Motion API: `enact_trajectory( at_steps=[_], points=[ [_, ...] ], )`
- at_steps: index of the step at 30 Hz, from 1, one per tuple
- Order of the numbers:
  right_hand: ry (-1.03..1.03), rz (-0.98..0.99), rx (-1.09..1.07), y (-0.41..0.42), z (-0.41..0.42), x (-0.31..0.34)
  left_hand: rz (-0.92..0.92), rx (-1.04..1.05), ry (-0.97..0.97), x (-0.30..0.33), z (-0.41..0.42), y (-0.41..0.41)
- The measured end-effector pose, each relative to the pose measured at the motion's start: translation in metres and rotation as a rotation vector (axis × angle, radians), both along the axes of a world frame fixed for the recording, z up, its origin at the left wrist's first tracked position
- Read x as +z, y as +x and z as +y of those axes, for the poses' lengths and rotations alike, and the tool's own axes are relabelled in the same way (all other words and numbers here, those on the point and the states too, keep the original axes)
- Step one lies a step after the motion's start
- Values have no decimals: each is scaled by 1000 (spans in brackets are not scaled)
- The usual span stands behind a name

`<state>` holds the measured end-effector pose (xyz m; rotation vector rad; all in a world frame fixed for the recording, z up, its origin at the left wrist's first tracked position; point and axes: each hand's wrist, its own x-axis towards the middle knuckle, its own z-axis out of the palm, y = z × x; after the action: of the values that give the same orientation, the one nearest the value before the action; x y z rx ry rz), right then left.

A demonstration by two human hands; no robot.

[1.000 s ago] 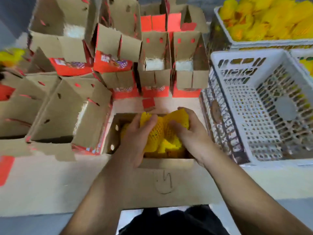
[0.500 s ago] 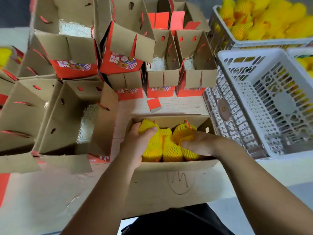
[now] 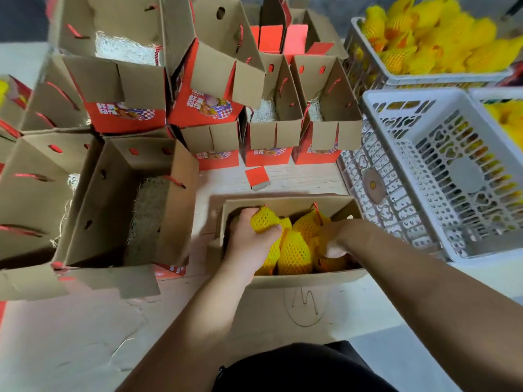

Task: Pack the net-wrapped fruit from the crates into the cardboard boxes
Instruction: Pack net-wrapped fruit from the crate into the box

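yellow net-wrapped fruit sits in the cardboard box as my left hand clenches one and my right hand presses another beside it; squeezing could bruise them.

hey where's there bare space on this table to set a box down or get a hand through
Bare tabletop lies near you, left of the left hand. A narrow strip runs between the box being filled and the red-fronted boxes, with a red card on it. The white crate holds nothing. Far left is crowded.
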<state>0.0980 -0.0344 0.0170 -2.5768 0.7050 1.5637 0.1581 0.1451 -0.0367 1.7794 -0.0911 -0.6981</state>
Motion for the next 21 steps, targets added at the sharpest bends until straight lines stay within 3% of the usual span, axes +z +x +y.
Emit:
enact_trajectory(
  at_steps=[2, 4, 6, 7, 10, 15, 17, 21],
  points=[
    [-23, -168, -66, -4, -1, 14, -146, -73, 97, 2, 2, 0],
    [-57, -506, -210, -9, 5, 25, -295, -119, 202, 4, 5, 1],
    [65, -857, -287, -11, 26, 25, -354, -108, 269, 7, 6, 2],
    [199, -931, -298, -9, 40, 19, -347, -106, 288, 7, 6, 4],
    [549, -872, -370, 0, 76, -6, -332, -159, 341, 7, 3, 11],
    [797, -960, -704, -1, 70, -13, -340, -141, 250, 13, 2, 15],
    [800, -940, -725, -3, 76, -17, -371, -166, 270, 16, 2, 14],
    [520, -1005, -677, 2, 83, -32, -428, -110, 294, 25, 12, 11]
  ],
)
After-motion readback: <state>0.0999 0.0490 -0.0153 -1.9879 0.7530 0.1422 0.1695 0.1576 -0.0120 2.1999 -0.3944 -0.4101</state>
